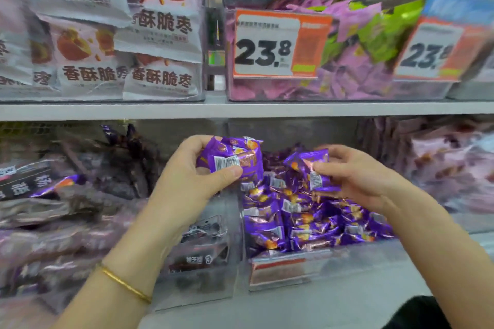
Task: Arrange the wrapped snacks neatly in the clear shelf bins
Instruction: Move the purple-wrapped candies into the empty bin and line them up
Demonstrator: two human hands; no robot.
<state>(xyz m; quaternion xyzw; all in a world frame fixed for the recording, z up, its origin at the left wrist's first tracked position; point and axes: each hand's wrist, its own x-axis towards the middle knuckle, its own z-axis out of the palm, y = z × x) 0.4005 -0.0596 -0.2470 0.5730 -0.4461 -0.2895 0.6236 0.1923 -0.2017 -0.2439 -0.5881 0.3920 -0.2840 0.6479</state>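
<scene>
The left hand (192, 176) grips a small bunch of purple packets (235, 157). Its fingers are curled over the top of them and the thumb presses on a white barcode strip at the front. How many packets are in the bunch I cannot tell. A thin gold bracelet (125, 286) sits on the left wrist. The right hand (355, 176) pinches a single purple packet (311, 165) between the thumb and the curled fingers. Both hands are held just above the clear bin (334, 256), the left one over its left edge and the right one over its right half, apart from each other.

Inside the clear bin lies a loose pile of purple snacks (307, 222), in the same wrapping as those in the hands and pointing in many directions. On the front wall of the bin is a red and white label (278, 272), too blurred to read. Just left of the bin stands a second bin (200, 248) with dark packets. To the right of the bin are pale pink bags (441, 163), blurred. Above the bin runs a white shelf board (240, 109). Over this board, directly above the bin, pink and green sweets (347, 61) fill a container that carries an orange price tag (267, 45) reading 23.8. Above and to the left of the bin are white bags (107, 35) with red fruit printed on them.
</scene>
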